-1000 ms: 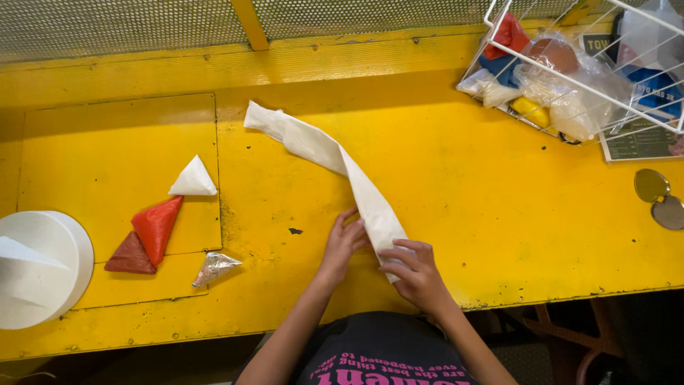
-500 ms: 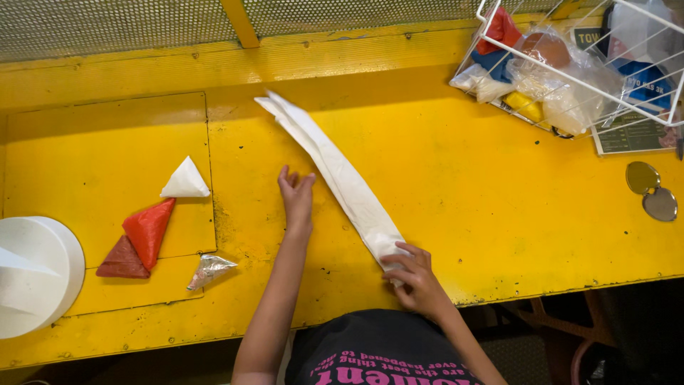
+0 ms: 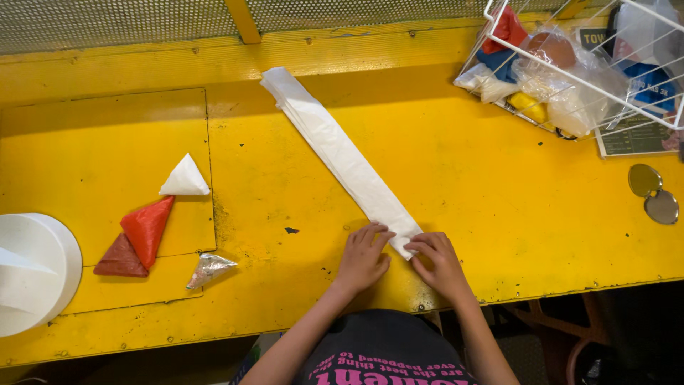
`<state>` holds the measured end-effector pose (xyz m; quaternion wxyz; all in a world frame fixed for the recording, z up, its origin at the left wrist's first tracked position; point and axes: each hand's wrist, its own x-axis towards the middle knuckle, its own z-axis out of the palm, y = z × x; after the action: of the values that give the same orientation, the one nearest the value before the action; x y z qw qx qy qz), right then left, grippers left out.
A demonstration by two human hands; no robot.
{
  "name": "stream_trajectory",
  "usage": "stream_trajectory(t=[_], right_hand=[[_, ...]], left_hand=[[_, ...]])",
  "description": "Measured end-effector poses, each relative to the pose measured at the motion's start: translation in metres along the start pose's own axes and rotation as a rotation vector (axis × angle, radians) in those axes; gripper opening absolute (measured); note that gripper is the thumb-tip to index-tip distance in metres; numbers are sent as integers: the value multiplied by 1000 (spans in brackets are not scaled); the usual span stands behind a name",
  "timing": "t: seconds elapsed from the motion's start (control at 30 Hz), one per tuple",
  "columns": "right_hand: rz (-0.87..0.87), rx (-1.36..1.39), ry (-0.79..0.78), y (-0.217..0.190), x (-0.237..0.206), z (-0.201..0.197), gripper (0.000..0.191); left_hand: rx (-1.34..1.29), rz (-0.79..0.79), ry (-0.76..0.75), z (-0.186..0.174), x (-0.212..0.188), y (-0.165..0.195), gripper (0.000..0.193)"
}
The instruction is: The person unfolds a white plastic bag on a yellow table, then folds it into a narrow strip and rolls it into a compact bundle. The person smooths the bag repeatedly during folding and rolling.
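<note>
A long white plastic bag folded into a narrow strip (image 3: pixel 335 146) lies diagonally on the yellow table (image 3: pixel 499 207), from the far middle down to the near edge. My left hand (image 3: pixel 363 257) rests flat beside the strip's near end, fingertips touching it. My right hand (image 3: pixel 438 260) pinches the near corner of the strip with thumb and fingers.
Folded triangles lie at the left: a white one (image 3: pixel 185 178), a red one (image 3: pixel 148 228), a dark red one (image 3: pixel 120 260) and a silvery one (image 3: pixel 209 269). A white round container (image 3: pixel 32 271) sits at the far left. A wire basket (image 3: pixel 577 64) of bagged items stands at the back right, two round mirrors (image 3: pixel 652 192) near it.
My left hand slid up along the strip, flattening and straightening it, then came back to the near end beside my right hand. The strip now lies straight.
</note>
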<state>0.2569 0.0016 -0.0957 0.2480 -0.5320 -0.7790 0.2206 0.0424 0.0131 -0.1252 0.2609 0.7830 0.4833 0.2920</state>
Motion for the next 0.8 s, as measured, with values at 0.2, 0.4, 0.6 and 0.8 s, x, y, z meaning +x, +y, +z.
stream_trajectory(t=[0.2, 0.4, 0.6, 0.8], right_hand=[[114, 94, 95, 4, 7, 3, 12], [343, 283, 165, 5, 19, 13, 13], [424, 209, 195, 3, 15, 15, 18], [430, 81, 216, 0, 13, 25, 22]], left_hand=[[28, 66, 75, 8, 1, -10, 34], [81, 43, 185, 14, 12, -8, 12], [125, -37, 144, 18, 19, -8, 16], [181, -17, 203, 23, 24, -9, 15]])
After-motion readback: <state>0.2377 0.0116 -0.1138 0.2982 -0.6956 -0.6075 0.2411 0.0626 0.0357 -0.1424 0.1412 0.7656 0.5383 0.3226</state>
